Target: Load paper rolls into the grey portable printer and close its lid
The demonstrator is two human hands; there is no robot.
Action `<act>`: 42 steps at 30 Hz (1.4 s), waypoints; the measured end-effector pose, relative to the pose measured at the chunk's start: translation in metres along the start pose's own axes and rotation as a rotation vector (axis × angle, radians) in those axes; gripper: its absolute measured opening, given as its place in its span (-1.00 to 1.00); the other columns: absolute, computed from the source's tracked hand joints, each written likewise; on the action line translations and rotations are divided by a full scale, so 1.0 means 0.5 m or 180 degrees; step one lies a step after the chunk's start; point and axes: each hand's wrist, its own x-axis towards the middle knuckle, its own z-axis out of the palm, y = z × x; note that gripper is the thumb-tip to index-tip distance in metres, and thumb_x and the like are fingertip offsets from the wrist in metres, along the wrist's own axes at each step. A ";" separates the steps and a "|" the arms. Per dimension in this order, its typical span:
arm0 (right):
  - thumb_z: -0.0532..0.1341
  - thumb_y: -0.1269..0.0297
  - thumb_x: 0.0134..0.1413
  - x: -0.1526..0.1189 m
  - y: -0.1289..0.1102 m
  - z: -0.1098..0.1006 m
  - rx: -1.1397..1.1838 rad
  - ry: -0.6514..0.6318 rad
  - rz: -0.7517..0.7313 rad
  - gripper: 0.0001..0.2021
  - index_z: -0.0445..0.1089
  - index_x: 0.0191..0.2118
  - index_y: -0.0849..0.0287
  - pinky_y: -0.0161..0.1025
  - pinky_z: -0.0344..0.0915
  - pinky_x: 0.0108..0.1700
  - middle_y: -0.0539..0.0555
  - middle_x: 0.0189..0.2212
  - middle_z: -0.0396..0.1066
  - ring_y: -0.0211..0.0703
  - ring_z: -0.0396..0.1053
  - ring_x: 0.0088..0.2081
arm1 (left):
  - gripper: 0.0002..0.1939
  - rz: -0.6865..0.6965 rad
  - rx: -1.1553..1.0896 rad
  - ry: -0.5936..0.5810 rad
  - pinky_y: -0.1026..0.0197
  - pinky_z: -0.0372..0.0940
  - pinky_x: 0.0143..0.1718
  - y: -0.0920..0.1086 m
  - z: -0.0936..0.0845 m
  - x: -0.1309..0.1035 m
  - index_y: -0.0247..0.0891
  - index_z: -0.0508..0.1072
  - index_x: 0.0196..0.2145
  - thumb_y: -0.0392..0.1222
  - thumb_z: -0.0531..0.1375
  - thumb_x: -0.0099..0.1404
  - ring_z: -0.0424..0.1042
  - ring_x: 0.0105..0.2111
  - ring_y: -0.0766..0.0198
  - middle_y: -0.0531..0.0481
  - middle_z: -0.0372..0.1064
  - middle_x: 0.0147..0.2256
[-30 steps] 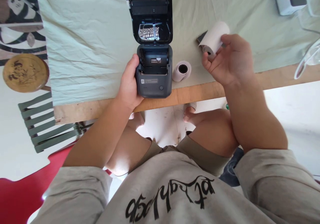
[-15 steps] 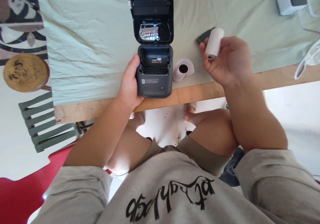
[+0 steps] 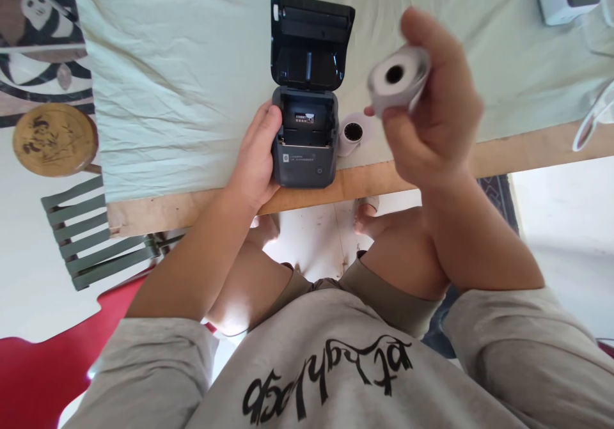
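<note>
Left hand (image 3: 256,151) clasps portable printer (image 3: 306,165), upper centre; right hand (image 3: 439,106) pinches paper roll (image 3: 403,91), right of it. Lid (image 3: 311,39) already stands open; bay (image 3: 307,104) holds no roll. Spare roll (image 3: 347,144) sits beside printer.

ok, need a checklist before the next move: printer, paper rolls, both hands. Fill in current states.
1. Black plastic lid swung open: ok, tipped back from the dark grey boxy plastic printer.
2. Inside of the printer visible: ok, the small printed label shows.
3. Left hand on the printer: ok, against its left side.
4. White paper roll held: ok, in the right hand, hollow end facing the camera.
5. That roll's loose paper end located: cannot tell, blurred.
6. White roll with black core apart from the printer: cannot tell, close by its right side.
</note>
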 end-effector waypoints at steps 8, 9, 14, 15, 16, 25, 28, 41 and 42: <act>0.15 0.35 0.05 0.006 0.019 0.053 -0.0580 -0.0170 -0.0856 -0.69 0.21 -0.07 -0.07 -0.11 0.41 -0.07 -0.03 -0.06 0.39 -0.11 0.40 -0.09 | -0.78 0.0417 0.0168 -0.0123 0.07 0.31 0.09 -0.005 0.002 -0.003 -0.13 0.41 -0.14 -0.01 0.11 0.35 0.33 0.09 0.13 0.09 0.42 -0.21; 0.15 0.37 0.03 0.008 0.021 0.057 -0.0651 -0.0171 -0.0871 -0.70 0.20 -0.09 -0.05 -0.12 0.41 -0.10 -0.03 -0.08 0.41 -0.11 0.40 -0.08 | -0.77 0.0389 0.0187 -0.0109 0.07 0.33 0.07 -0.006 0.001 -0.003 -0.14 0.40 -0.13 -0.01 0.13 0.33 0.32 0.11 0.11 0.07 0.42 -0.20; 0.17 0.42 -0.01 0.015 0.024 0.065 -0.0736 0.0055 -0.0983 -0.73 0.21 -0.16 0.00 -0.17 0.40 -0.13 -0.03 -0.12 0.44 -0.13 0.42 -0.11 | -0.75 0.0452 0.0100 -0.0222 0.07 0.30 0.09 -0.011 -0.002 -0.002 -0.17 0.37 -0.10 -0.03 0.14 0.33 0.29 0.12 0.12 0.04 0.42 -0.24; 0.17 0.42 0.00 0.015 0.022 0.066 -0.0723 0.0079 -0.1008 -0.73 0.21 -0.16 0.00 -0.17 0.40 -0.12 -0.03 -0.11 0.44 -0.14 0.42 -0.10 | -0.76 0.0489 0.0102 -0.0252 0.06 0.30 0.09 -0.012 -0.003 -0.001 -0.17 0.37 -0.10 -0.03 0.13 0.34 0.30 0.10 0.13 0.05 0.41 -0.24; 0.16 0.43 0.00 0.014 0.019 0.068 -0.0693 0.0092 -0.1045 -0.72 0.20 -0.15 -0.01 -0.17 0.39 -0.11 -0.04 -0.10 0.44 -0.14 0.42 -0.09 | -0.76 0.0518 0.0131 -0.0269 0.06 0.31 0.07 -0.013 -0.004 0.000 -0.17 0.38 -0.10 -0.03 0.12 0.35 0.32 0.07 0.14 0.06 0.40 -0.24; 0.10 0.54 -0.04 0.015 0.022 0.084 -0.0638 -0.0043 -0.1151 -0.70 0.15 -0.20 0.00 -0.14 0.36 -0.05 -0.05 -0.09 0.44 -0.14 0.40 -0.01 | -0.70 0.0574 0.0381 -0.0289 0.12 0.32 -0.10 -0.025 -0.018 0.013 -0.07 0.39 -0.10 0.08 0.18 0.26 0.38 -0.07 0.13 0.05 0.41 -0.17; 0.11 0.54 -0.04 0.015 0.020 0.088 -0.0790 -0.0054 -0.1070 -0.72 0.15 -0.23 0.02 -0.13 0.35 -0.08 -0.04 -0.09 0.45 -0.13 0.42 -0.04 | -0.70 0.0578 0.0407 -0.0317 0.11 0.31 -0.11 -0.026 -0.018 0.013 -0.06 0.39 -0.09 0.07 0.17 0.27 0.37 -0.06 0.13 0.06 0.41 -0.17; 0.15 0.45 0.08 0.017 0.006 0.097 -0.1033 -0.0080 -0.1009 -0.84 0.16 -0.37 0.05 -0.12 0.30 -0.06 -0.06 -0.03 0.45 -0.17 0.38 0.01 | -0.73 0.0693 0.0430 -0.0379 0.05 0.28 -0.04 -0.027 -0.020 0.012 -0.07 0.40 -0.09 0.04 0.12 0.32 0.36 -0.01 0.10 0.03 0.40 -0.15; 0.15 0.44 0.09 0.016 0.006 0.096 -0.1044 -0.0038 -0.1088 -0.86 0.18 -0.39 0.06 -0.13 0.30 -0.08 -0.05 -0.08 0.46 -0.17 0.37 -0.02 | -0.73 0.0676 0.0452 -0.0369 0.06 0.28 -0.04 -0.026 -0.019 0.011 -0.07 0.40 -0.08 0.03 0.10 0.33 0.37 -0.04 0.11 0.03 0.39 -0.15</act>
